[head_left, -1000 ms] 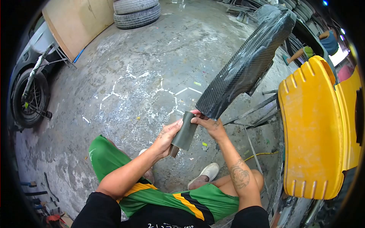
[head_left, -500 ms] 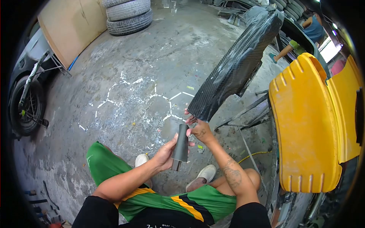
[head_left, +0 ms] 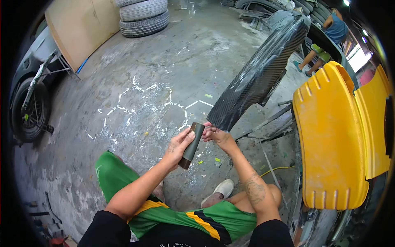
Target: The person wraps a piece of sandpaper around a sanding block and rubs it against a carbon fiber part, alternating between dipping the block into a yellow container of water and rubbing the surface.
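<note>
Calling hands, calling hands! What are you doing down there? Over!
Left hand: gripping brown block, dark sheet curled over it. Right hand: close beside, grip unclear. Carbon-patterned panel: lower end crowding right hand, contact unclear.

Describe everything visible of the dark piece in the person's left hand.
The dark piece is long and narrow, with a smooth, matte, grey-green face that looks gently curved, like a sheet bent over something. Brown shows at both ends; its material is unclear. It slants, upper end leaning right in the view, above the concrete floor. The left hand grips its left side, thumb over the face. The right hand is close beside its upper end; contact can't be confirmed.
</note>
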`<state>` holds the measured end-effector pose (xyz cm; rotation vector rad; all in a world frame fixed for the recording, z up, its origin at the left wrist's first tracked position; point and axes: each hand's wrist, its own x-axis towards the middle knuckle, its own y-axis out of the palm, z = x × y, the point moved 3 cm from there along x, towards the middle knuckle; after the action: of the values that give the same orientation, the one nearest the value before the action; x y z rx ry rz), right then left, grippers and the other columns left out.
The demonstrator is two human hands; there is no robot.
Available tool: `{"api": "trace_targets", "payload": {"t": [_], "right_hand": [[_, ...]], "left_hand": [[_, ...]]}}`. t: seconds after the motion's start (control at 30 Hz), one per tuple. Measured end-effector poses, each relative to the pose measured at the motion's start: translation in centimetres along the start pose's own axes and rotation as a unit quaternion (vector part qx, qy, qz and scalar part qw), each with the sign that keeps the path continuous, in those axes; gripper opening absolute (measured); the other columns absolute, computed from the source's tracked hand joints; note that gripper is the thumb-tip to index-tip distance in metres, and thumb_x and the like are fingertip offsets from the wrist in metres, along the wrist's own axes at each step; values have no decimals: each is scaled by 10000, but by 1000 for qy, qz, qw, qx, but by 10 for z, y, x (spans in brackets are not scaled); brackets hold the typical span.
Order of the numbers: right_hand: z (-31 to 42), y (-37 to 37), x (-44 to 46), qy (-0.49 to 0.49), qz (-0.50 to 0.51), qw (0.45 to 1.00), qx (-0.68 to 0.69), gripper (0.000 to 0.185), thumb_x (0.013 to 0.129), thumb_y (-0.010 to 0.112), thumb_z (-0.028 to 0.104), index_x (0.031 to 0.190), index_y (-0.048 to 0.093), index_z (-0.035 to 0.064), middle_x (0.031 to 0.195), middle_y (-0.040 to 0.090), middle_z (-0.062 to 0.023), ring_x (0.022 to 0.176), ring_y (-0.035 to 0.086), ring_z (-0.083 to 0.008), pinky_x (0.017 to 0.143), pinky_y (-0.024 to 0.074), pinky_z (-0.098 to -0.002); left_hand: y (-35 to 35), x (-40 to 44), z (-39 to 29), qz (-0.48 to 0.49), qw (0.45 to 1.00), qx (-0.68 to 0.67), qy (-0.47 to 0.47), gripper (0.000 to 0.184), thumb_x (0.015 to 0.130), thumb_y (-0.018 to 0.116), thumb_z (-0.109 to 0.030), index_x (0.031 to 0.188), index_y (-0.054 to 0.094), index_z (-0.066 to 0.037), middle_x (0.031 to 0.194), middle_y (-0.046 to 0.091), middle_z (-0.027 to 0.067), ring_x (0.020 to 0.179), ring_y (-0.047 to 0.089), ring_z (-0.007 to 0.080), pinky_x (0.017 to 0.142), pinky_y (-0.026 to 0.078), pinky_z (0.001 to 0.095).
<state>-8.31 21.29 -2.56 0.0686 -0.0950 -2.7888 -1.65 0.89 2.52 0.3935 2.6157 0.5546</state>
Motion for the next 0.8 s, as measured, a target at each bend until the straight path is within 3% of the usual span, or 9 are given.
{"api": "trace_targets", "payload": {"t": [0.03, 0.17, 0.2, 0.23, 0.33, 0.6, 0.67, 0.73, 0.8], "right_hand": [[3, 5, -1, 65, 9, 988, 139, 482, 880, 859, 383, 1100, 672, -3, 883, 696, -56, 894, 713, -187, 788, 616, -346], [26, 27, -11, 130, -34, 972, 190, 327, 925, 831, 247, 1099, 698, 3, 981, 708, -41, 911, 740, -192, 789, 648, -352], [29, 30, -11, 145, -57, 975, 157, 294, 922, 828, 203, 1106, 699, 13, 1026, 701, -34, 920, 735, -175, 781, 650, -330], [28, 32, -11, 143, -62, 975, 156, 294, 922, 828, 203, 1106, 699, 13, 1026, 701, -34, 920, 735, -175, 781, 650, -330], [21, 32, -13, 149, -68, 974, 155, 298, 899, 847, 181, 1086, 697, 5, 1047, 672, -41, 928, 714, -153, 774, 655, -311], [16, 15, -8, 161, -5, 982, 94, 353, 964, 782, 296, 1166, 654, 36, 1081, 698, -45, 984, 721, -176, 897, 603, -336], [44, -23, -10, 177, -11, 980, -85, 367, 960, 787, 333, 1139, 659, 39, 1014, 722, -74, 907, 731, -191, 779, 634, -345], [22, -93, 4, 63, -60, 995, -55, 341, 1019, 686, 336, 1195, 653, 46, 967, 688, -52, 945, 708, -190, 868, 591, -352], [53, -124, 15, 9, -233, 972, 37, 339, 1058, 614, 362, 1185, 654, 51, 945, 680, -48, 946, 699, -204, 849, 589, -363]], "left_hand": [[-4, 8, -1, -28, 997, 39, 64, 571, 1068, 600, -430, 1534, 505, -114, 983, 667, 46, 788, 627, 105, 719, 557, 271], [-10, 13, -4, -78, 948, 241, 192, 577, 1035, 684, -343, 1515, 538, -57, 1172, 719, 110, 997, 682, 133, 854, 567, 305], [-8, 14, -1, -75, 934, 262, 229, 579, 1028, 680, -322, 1512, 531, -41, 1235, 715, 167, 1112, 697, 234, 963, 546, 366], [-8, 16, 3, -70, 935, 262, 230, 579, 1028, 680, -322, 1512, 531, -41, 1235, 715, 167, 1112, 697, 234, 963, 546, 366], [-8, 18, 5, -83, 885, 367, 273, 582, 1020, 659, -267, 1532, 498, -42, 1337, 648, 258, 1217, 658, 410, 1042, 504, 434], [-5, 10, 1, -63, 866, 399, 294, 634, 1030, 615, -171, 1594, 372, -17, 1397, 596, 288, 1324, 587, 414, 1120, 442, 444], [-8, 13, 0, -94, 889, 352, 279, 584, 1017, 624, -121, 1559, 427, -29, 1214, 665, 227, 1084, 675, 306, 966, 518, 383], [-11, 16, -4, -96, 909, 317, 252, 563, 1011, 630, -101, 1542, 455, -36, 1133, 680, 188, 984, 686, 249, 898, 537, 352], [-21, 23, 3, -114, 919, 296, 235, 562, 1007, 660, -104, 1535, 471, -92, 1049, 657, 83, 921, 647, 133, 822, 530, 286]]}}
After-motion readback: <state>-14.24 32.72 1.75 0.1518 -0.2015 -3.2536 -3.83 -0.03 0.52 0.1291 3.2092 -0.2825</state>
